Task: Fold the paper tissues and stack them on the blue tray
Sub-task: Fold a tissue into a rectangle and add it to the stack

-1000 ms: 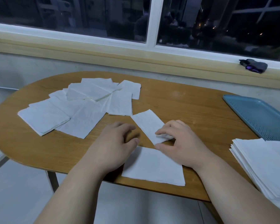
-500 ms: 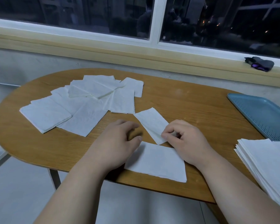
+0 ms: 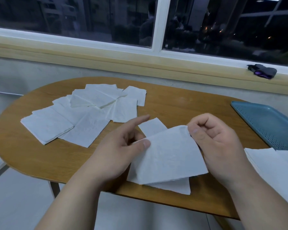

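Dark window glass backs the wooden counter (image 3: 181,105). On it a tissue (image 3: 170,155) is raised by its far corners, the left hand (image 3: 116,151) pinching one and the right hand (image 3: 218,143) the other. Best to lay both corners level onto the near edge, then crease. The blue tray (image 3: 264,120) sits well apart, rightward.

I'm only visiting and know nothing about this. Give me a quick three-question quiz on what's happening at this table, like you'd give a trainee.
1. True or false: the blue tray lies to the right of the right hand.
2. What do the left hand and right hand pinch? A) one tissue B) the tray C) nothing
3. Fill in: the scattered tissues lie on the table's ____ side.
Key: 1 true; 2 A; 3 left.
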Demonstrator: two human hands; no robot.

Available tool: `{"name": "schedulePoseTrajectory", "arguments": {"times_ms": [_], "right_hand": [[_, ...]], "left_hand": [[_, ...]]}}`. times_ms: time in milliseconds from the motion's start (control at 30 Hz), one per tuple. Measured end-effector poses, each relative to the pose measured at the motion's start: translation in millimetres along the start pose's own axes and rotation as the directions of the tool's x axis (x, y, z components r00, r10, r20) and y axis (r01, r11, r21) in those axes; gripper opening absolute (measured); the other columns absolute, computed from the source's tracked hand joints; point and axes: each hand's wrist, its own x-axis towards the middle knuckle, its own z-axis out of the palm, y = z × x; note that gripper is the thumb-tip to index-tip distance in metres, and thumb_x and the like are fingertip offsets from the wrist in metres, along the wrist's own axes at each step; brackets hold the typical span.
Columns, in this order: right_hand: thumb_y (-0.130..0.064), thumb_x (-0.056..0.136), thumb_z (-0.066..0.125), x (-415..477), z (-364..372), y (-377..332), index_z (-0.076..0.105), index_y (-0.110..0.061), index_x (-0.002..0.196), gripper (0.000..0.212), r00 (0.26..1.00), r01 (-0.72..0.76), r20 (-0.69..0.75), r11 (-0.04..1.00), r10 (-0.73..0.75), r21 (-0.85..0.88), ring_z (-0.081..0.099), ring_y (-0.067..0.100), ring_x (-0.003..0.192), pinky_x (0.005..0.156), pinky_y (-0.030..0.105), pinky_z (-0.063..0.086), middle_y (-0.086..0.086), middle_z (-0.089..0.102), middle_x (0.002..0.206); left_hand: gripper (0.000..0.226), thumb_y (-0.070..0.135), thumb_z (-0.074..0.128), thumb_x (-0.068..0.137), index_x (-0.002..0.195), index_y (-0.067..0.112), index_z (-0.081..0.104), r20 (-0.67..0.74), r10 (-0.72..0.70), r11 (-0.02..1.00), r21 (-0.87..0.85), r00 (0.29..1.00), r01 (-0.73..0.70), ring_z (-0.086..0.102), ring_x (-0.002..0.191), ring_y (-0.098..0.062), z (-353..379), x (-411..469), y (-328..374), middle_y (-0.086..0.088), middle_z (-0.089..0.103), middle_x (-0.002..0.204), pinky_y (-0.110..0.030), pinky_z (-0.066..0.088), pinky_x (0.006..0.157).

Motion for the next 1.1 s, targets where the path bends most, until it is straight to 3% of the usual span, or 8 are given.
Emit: {"name": "schedulePoseTrajectory", "arguments": {"times_ms": [167, 233, 300, 400, 533, 767, 900, 1100], "right_hand": [[-0.020, 0.101, 0.054, -19.0, 4.5, 29.5, 0.065, -0.011, 0.099, 0.015, 0.965, -0.256, -0.032, 0.963, 0.260, 0.082, 0.057, 0.013, 0.054, 0.048, 0.022, 0.045, 0.004, 0.064, 0.066], [-0.019, 0.098, 0.058, -25.5, 6.9, 34.5, 0.062, -0.021, 0.113, 0.015, 0.964, -0.267, 0.033, 0.957, 0.265, 0.116, 0.055, 0.019, 0.053, 0.049, 0.029, 0.045, 0.009, 0.062, 0.066], [-0.010, 0.094, 0.066, -30.7, 7.9, 39.8, 0.059, -0.035, 0.118, 0.035, 0.965, -0.251, 0.092, 0.967, 0.245, 0.053, 0.058, 0.021, 0.052, 0.050, 0.026, 0.046, 0.007, 0.059, 0.069], [-0.004, 0.092, 0.065, -37.2, 9.7, 46.4, 0.073, -0.037, 0.106, 0.037, 0.980, -0.182, 0.075, 0.982, 0.185, -0.046, 0.058, 0.021, 0.049, 0.050, 0.022, 0.046, 0.006, 0.060, 0.070], [-0.002, 0.094, 0.062, -43.2, 7.8, 54.6, 0.081, -0.029, 0.083, 0.035, 0.983, -0.176, -0.060, 0.984, 0.174, -0.027, 0.054, 0.007, 0.052, 0.049, 0.016, 0.038, -0.006, 0.067, 0.070], [-0.010, 0.091, 0.065, -38.0, 2.8, 58.3, 0.079, -0.030, 0.081, 0.026, 0.979, -0.192, -0.087, 0.980, 0.187, -0.054, 0.049, 0.013, 0.057, 0.053, 0.023, 0.037, 0.015, 0.062, 0.067], [-0.010, 0.085, 0.072, -33.6, 5.0, 65.7, 0.076, -0.033, 0.080, 0.024, 0.983, -0.178, -0.089, 0.961, 0.162, -0.211, 0.042, 0.007, 0.052, 0.051, 0.015, 0.035, -0.007, 0.044, 0.053], [-0.007, 0.086, 0.066, -31.5, 10.3, 74.0, 0.073, -0.036, 0.082, 0.030, 0.991, -0.133, -0.068, 0.916, 0.116, -0.377, 0.052, 0.007, 0.067, 0.058, 0.013, 0.039, -0.011, 0.054, 0.071]], "left_hand": [[0.032, 0.028, 0.069, 0.091, 0.114, 0.051, 0.065, 0.041, -0.045, 0.992, 0.120, 0.998, 0.040, 0.062, 0.079, -0.001, -3.6, -4.9, -2.0, 0.012, 0.067, 0.088, -0.011, 0.043, 0.068], [0.026, 0.030, 0.070, 0.091, 0.107, 0.050, 0.067, 0.045, -0.068, 0.981, 0.186, 0.997, 0.058, 0.061, 0.078, 0.000, -4.5, -4.3, -5.4, 0.014, 0.067, 0.089, -0.009, 0.042, 0.066], [0.021, 0.032, 0.070, 0.090, 0.103, 0.048, 0.068, 0.053, -0.076, 0.973, 0.221, 0.996, 0.063, 0.059, 0.075, 0.001, -3.6, -2.7, -8.1, 0.017, 0.065, 0.087, -0.009, 0.041, 0.065], [0.020, 0.034, 0.070, 0.089, 0.101, 0.050, 0.068, 0.065, -0.080, 0.969, 0.240, 0.995, 0.063, 0.059, 0.074, 0.001, -3.9, -2.4, -9.4, 0.019, 0.066, 0.088, -0.012, 0.041, 0.066], [0.035, 0.038, 0.072, 0.087, 0.113, 0.060, 0.062, 0.206, -0.130, 0.953, 0.296, 0.970, 0.065, 0.060, 0.093, 0.009, -11.5, -10.3, -9.1, 0.031, 0.064, 0.098, -0.009, 0.044, 0.076], [0.023, 0.031, 0.069, 0.091, 0.097, 0.053, 0.075, 0.166, -0.158, 0.939, 0.331, 0.973, 0.096, 0.060, 0.098, 0.011, -15.4, -8.5, -16.7, 0.031, 0.069, 0.101, -0.016, 0.042, 0.082], [0.019, 0.032, 0.069, 0.091, 0.093, 0.050, 0.075, 0.101, -0.168, 0.923, 0.366, 0.981, 0.121, 0.060, 0.094, 0.011, -12.7, -3.2, -22.4, 0.031, 0.069, 0.097, -0.014, 0.042, 0.077], [0.019, 0.030, 0.066, 0.093, 0.094, 0.048, 0.074, 0.105, -0.173, 0.895, 0.433, 0.979, 0.112, 0.056, 0.095, 0.016, -10.6, 3.1, -30.8, 0.033, 0.067, 0.097, -0.009, 0.039, 0.073]]}}
